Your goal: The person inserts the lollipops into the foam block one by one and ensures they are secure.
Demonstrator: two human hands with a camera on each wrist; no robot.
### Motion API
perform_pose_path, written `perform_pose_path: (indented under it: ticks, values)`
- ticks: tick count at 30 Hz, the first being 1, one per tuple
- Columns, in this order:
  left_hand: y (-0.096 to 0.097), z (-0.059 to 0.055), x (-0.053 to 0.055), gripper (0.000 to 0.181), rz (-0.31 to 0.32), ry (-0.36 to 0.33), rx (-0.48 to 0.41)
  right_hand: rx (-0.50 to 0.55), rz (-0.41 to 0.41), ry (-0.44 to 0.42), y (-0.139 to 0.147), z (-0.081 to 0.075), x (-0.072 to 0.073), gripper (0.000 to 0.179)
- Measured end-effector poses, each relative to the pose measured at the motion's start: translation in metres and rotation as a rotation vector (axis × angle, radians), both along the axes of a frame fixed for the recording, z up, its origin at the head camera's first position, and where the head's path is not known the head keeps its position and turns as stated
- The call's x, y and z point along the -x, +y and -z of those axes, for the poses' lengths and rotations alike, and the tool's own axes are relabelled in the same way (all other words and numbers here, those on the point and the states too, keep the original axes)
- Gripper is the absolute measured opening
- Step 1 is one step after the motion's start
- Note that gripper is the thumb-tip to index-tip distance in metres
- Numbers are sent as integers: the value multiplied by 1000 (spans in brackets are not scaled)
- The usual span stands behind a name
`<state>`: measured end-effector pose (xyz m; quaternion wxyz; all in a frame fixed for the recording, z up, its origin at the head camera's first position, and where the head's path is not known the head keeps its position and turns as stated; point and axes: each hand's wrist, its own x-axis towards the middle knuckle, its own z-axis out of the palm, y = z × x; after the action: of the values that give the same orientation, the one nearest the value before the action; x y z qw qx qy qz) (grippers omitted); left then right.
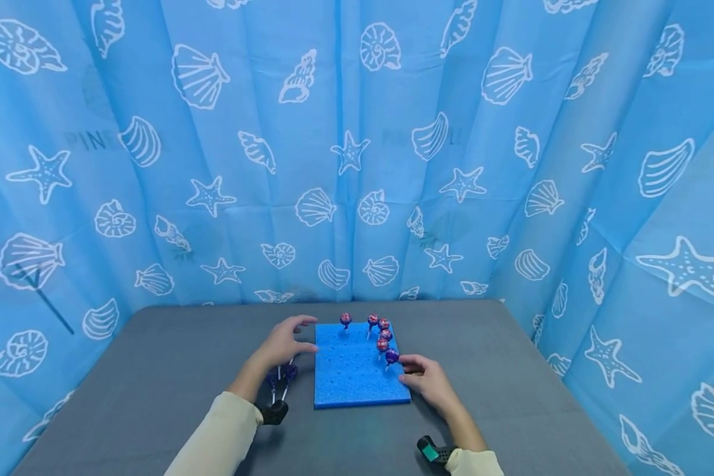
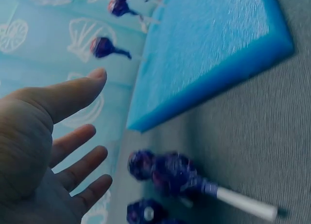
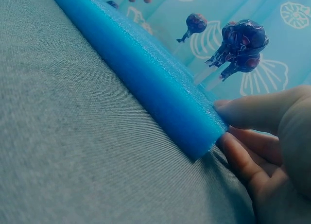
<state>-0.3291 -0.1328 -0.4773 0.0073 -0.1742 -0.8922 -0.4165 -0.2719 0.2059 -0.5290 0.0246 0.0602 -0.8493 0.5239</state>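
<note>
A blue foam board (image 1: 351, 377) lies on the table with several wrapped lollipops (image 1: 392, 356) standing in it by their sticks, mostly along its right side. One lollipop (image 1: 346, 318) stands apart near the far edge. My left hand (image 1: 282, 342) hovers by the board's left edge, thumb and fingers spread, holding nothing. Below that hand, more purple-wrapped lollipops (image 2: 175, 175) lie on the table, partly hidden by my wrist in the head view. My right hand (image 3: 272, 136) holds the board's right edge near the front corner, thumb over the top and fingers against the side.
A grey cloth covers the table (image 1: 500, 396). Behind and to the right hangs a blue curtain (image 1: 357, 165) with white shell and starfish prints. A black strap device (image 1: 434, 453) sits at my right wrist, another (image 1: 274, 413) at my left.
</note>
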Motion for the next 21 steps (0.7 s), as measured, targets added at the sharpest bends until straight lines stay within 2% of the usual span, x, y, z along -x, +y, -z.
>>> perform_pose_path:
  ticks: [9,17,21]
  values:
    - [-21,7,-3,49,-46,-40,10,26,-17,4,1,1,1,30]
    - [-24,18,-3,43,-75,-51,64,14,-2,-2,1,1,1,29]
    - [-25,20,-2,43,-125,-57,110,9,4,-5,0,1,1,29]
